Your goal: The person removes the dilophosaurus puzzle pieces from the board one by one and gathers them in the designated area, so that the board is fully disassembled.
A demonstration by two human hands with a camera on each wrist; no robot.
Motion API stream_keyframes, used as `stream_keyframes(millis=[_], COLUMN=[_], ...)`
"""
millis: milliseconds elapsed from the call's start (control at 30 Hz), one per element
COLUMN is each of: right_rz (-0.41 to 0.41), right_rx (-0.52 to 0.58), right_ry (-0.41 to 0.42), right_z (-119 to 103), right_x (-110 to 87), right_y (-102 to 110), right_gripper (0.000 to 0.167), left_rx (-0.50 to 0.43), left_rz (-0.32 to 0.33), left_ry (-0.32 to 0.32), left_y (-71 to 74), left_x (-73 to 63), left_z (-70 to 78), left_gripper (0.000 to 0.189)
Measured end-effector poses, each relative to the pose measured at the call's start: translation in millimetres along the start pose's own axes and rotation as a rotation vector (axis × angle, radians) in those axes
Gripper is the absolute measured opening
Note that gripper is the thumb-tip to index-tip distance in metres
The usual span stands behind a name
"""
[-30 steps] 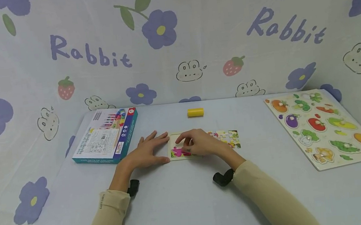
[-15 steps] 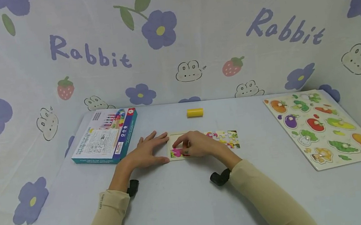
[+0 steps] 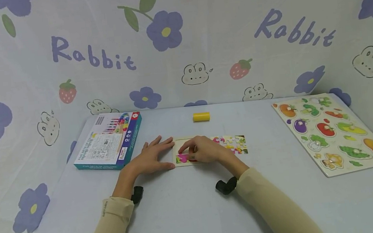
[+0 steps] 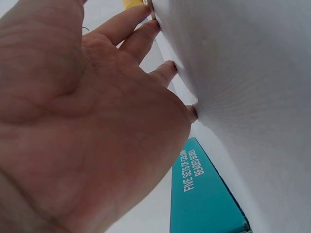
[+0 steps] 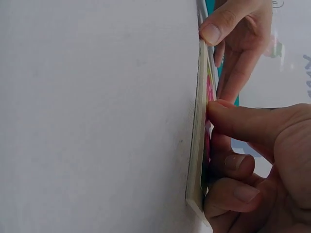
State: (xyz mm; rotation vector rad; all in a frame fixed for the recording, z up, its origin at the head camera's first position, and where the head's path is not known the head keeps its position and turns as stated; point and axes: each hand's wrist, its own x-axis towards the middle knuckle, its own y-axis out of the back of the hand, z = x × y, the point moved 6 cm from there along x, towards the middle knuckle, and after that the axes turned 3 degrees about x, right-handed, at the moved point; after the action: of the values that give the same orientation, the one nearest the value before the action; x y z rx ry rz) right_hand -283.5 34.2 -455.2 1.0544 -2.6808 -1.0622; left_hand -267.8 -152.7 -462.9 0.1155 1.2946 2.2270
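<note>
A shallow wooden puzzle tray (image 3: 180,165) lies flat on the table, pink and green puzzle pieces (image 3: 181,158) along its near left part. My left hand (image 3: 150,156) is spread beside it, with fingertips and thumb touching its left edge. Over the tray is my right hand (image 3: 204,149), thumb and index finger pinching at a pink piece; the fingers hide much of the contact. In the right wrist view, the right thumb (image 5: 238,119) meets the surface within the tray's raised rim (image 5: 194,160), its other fingers curled. Joined puzzle pieces (image 3: 239,144) show to the right of that hand.
A yellow cylinder (image 3: 201,117) lies behind the tray. At the left is a flat teal-edged box (image 3: 108,141), labelled as beaded boxes on its side in the left wrist view. A vegetable peg board (image 3: 336,132) lies at the right. Patterned cloth (image 3: 167,58) hangs behind the table.
My right hand and forearm have shifted slightly left, the fingertips staying over the tray. The left hand keeps its place at the tray's edge.
</note>
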Motion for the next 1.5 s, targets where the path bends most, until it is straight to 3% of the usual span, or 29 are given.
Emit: stream_keyframes(millis=[433, 867, 1300, 1500], right_rz=[0.080, 0.139, 0.202, 0.216], right_rx=[0.018, 0.041, 0.102, 0.118], right_ry=[-0.024, 0.006, 0.040, 0.017], right_z=[1.6, 2.8, -2.7, -3.4], right_x=[-4.7, -9.4, -9.0, -8.3], right_y=[-0.7, -5.0, -3.8, -5.4], right_gripper=[0.032, 0.032, 0.019, 0.016], left_rx=[0.001, 0.001, 0.007, 0.007], left_rz=[0.003, -0.002, 0.005, 0.005], left_ry=[-0.011, -0.007, -0.001, -0.002], left_y=[0.3, -0.2, -0.1, -0.4], left_x=[2.0, 0.4, 1.4, 1.7], left_z=[-0.9, -0.1, -0.5, -1.3], left_gripper=[0.084, 0.083, 0.082, 0.083])
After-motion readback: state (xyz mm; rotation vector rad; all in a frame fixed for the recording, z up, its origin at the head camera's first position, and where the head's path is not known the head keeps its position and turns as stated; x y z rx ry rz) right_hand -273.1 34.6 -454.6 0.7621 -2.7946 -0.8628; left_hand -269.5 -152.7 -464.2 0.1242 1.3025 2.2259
